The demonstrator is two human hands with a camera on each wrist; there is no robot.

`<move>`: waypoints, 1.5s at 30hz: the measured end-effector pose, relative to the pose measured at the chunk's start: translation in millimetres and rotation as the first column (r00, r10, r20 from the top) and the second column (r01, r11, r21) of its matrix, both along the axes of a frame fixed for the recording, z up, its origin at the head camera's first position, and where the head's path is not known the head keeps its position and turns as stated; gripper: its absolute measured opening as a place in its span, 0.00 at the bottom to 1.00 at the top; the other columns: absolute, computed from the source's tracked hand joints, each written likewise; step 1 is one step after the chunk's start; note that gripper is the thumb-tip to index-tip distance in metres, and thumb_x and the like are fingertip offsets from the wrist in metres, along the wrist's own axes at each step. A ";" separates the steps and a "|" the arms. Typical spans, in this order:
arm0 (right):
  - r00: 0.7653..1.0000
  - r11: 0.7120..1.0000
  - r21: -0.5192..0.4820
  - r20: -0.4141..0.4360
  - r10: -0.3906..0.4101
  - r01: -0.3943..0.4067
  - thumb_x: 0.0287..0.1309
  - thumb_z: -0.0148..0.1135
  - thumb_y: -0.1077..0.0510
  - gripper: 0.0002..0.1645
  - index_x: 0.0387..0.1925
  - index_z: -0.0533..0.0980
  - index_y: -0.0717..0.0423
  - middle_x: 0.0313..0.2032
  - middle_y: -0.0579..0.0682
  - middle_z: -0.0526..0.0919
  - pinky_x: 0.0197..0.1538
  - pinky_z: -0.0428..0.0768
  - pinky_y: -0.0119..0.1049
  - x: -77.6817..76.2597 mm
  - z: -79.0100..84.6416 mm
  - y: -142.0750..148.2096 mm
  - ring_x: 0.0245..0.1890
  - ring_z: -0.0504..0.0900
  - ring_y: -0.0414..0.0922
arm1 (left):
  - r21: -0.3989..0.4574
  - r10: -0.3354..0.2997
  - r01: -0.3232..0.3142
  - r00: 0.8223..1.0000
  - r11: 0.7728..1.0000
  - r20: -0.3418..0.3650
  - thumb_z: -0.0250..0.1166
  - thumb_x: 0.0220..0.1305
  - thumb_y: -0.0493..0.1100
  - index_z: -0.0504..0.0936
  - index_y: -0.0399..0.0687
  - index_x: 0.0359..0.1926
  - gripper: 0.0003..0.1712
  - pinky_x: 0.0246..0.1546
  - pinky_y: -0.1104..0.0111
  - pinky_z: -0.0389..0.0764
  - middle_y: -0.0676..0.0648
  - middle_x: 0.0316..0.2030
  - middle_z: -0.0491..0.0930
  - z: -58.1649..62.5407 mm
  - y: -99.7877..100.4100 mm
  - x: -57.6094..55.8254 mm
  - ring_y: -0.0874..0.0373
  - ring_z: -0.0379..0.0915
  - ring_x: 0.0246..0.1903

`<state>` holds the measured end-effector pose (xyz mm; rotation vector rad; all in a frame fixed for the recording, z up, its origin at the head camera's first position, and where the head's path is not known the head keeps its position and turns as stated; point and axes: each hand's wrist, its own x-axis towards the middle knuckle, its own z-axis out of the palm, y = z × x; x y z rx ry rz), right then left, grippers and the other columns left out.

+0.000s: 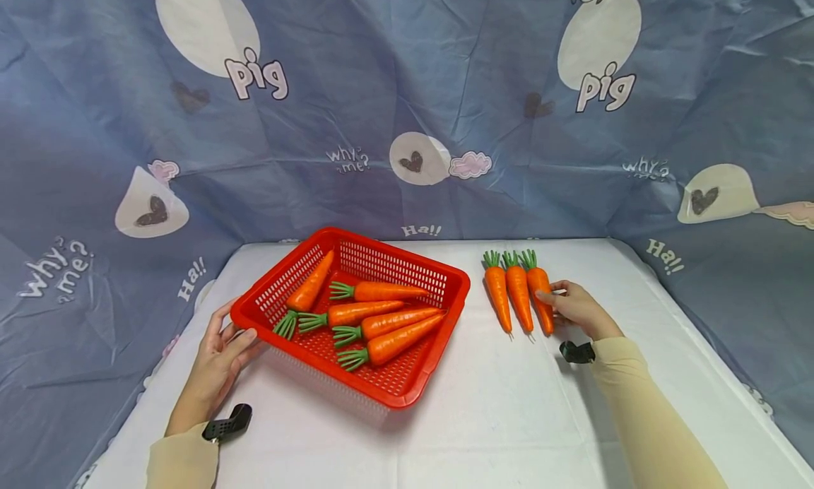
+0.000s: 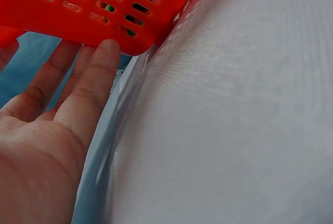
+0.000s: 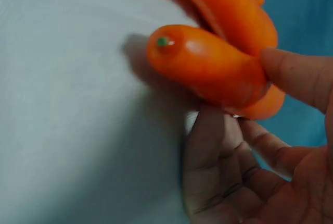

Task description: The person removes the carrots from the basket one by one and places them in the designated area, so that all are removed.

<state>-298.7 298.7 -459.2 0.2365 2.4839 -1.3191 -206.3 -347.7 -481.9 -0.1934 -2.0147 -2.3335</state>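
Holding the basket (image 1: pixel 441 342) by one corner with loosely parted left hand (image 1: pixel 215 365), pinching the rightmost carrot (image 1: pixel 538 281) between thumb and fingers of right hand (image 1: pixel 577 309)

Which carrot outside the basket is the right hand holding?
The rightmost carrot in the row of three: the right hand grips it, while the middle carrot and leftmost carrot lie to its left, not held.
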 end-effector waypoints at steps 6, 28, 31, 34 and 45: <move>1.000 0.996 0.080 0.002 0.028 -0.028 0.77 0.59 0.38 0.47 0.73 0.56 0.71 0.59 0.69 0.73 0.47 0.84 0.36 -1.4 -0.1 -1.2 0.51 0.79 0.54 | -0.003 -0.003 0.003 1.000 1.000 -0.012 0.57 0.81 0.34 0.56 0.61 0.82 0.37 0.55 0.68 0.88 0.56 0.67 0.75 -0.7 -0.4 -0.6 0.67 0.83 0.59; 0.999 0.997 0.068 -0.009 0.037 -0.036 0.76 0.61 0.37 0.50 0.73 0.55 0.71 0.59 0.66 0.73 0.45 0.83 0.31 -0.1 -0.7 0.3 0.49 0.78 0.50 | 0.003 -0.007 0.007 1.000 1.000 -0.019 0.57 0.81 0.34 0.57 0.62 0.81 0.37 0.55 0.68 0.89 0.56 0.66 0.76 -0.9 0.6 0.2 0.67 0.82 0.59; 0.999 0.997 0.070 -0.009 0.034 -0.033 0.75 0.61 0.36 0.50 0.74 0.55 0.71 0.59 0.66 0.73 0.45 0.83 0.31 -0.7 -1.2 0.8 0.49 0.79 0.51 | 0.007 -0.007 0.008 1.000 1.000 -0.023 0.57 0.81 0.34 0.57 0.62 0.81 0.36 0.55 0.68 0.89 0.56 0.66 0.76 -0.5 0.7 0.2 0.67 0.83 0.59; 0.999 0.997 0.067 -0.012 0.035 -0.034 0.76 0.61 0.36 0.50 0.74 0.55 0.71 0.58 0.65 0.73 0.44 0.84 0.31 -1.5 -1.4 1.0 0.48 0.79 0.50 | 0.012 -0.006 0.007 1.000 1.000 -0.027 0.57 0.81 0.34 0.58 0.61 0.81 0.36 0.55 0.69 0.89 0.56 0.66 0.76 -0.2 0.1 0.2 0.67 0.83 0.58; 0.999 0.998 0.057 -0.014 0.041 -0.040 0.76 0.61 0.38 0.50 0.74 0.54 0.72 0.54 0.64 0.73 0.44 0.85 0.31 -0.7 -0.9 0.6 0.47 0.78 0.50 | 0.019 0.004 -0.003 1.000 1.000 -0.018 0.57 0.80 0.32 0.57 0.60 0.81 0.37 0.54 0.68 0.89 0.57 0.66 0.77 -0.1 1.5 2.0 0.66 0.83 0.59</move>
